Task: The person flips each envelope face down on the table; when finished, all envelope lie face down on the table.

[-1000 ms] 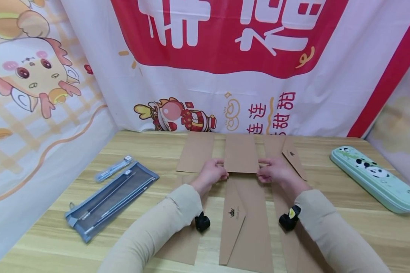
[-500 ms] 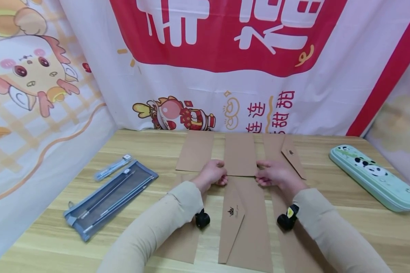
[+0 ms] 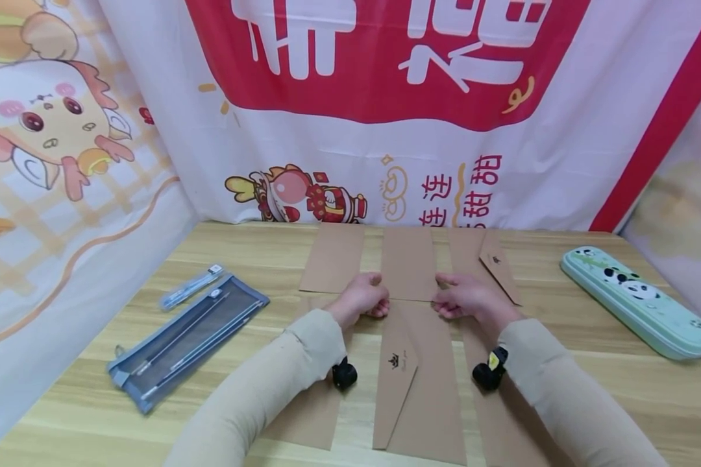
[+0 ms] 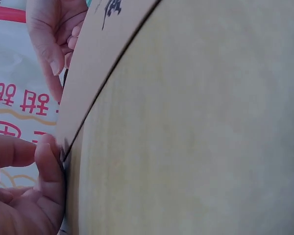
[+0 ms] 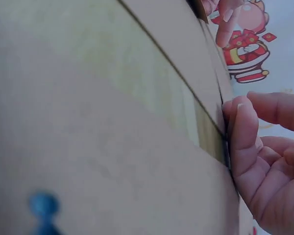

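Note:
In the head view, a plain brown paper envelope point(image 3: 407, 263) lies flat at the back middle of the table. My left hand point(image 3: 362, 298) holds its near left corner, fingers curled and thumb low at the edge. Opposite it, my right hand point(image 3: 464, 301) holds the near right corner the same way. Just in front lies another brown envelope point(image 3: 429, 395), its pointed flap printed with a black crown. The near edge of the back envelope meets or slightly overlaps its far end. Both wrist views show thumb and forefinger close together at the paper edge; exact contact is partly hidden.
More brown envelopes lie in columns: one back left point(image 3: 333, 256), one back right point(image 3: 470, 250), and others under my forearms. A blue mesh pencil pouch point(image 3: 189, 340) and a small clear packet point(image 3: 191, 287) lie left. A green panda pencil case point(image 3: 637, 301) lies right.
The back middle envelope has come down from slightly raised to flat, its near edge shifting towards me onto the front envelope's end. Both hands stay at its corners, slightly lower.

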### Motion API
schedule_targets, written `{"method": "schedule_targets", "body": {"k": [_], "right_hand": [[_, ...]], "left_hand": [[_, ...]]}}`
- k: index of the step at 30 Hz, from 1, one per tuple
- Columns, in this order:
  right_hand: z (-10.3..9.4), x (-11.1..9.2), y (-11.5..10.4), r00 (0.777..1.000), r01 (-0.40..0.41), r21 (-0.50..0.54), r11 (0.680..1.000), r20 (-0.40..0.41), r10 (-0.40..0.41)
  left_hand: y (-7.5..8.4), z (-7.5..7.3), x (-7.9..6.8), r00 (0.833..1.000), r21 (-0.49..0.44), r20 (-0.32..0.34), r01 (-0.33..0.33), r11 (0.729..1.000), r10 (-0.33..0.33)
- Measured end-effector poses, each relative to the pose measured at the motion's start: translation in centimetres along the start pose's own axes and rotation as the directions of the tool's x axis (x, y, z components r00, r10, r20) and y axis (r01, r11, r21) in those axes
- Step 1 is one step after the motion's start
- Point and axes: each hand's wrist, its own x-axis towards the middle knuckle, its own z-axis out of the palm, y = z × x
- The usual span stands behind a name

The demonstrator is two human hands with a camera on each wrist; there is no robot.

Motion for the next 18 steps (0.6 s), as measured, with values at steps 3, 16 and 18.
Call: {"method": "schedule_targets", "body": {"k": [3, 16, 18], "right_hand": [[-0.2, -0.7, -0.2, 0.998, 0.065, -0.056, 0.996, 0.006, -0.064], [-3.5, -5.8, -0.8, 0.952, 0.289, -0.098, 0.952, -0.078, -0.297], [-4.3, -6.4, -0.5, 0.951, 0.285, -0.098, 0.954, -0.098, -0.294]], "left_hand": [[0.2, 0.0, -0.4, 0.998, 0.015, -0.041, -0.038, 0.999, 0.038], [3.6, 2.6, -1.8, 0.979, -0.177, -0.008, -0.200, 0.964, 0.201], [3.6, 3.3, -1.8, 0.978, -0.225, 0.006, -0.204, 0.953, 0.210]]}}
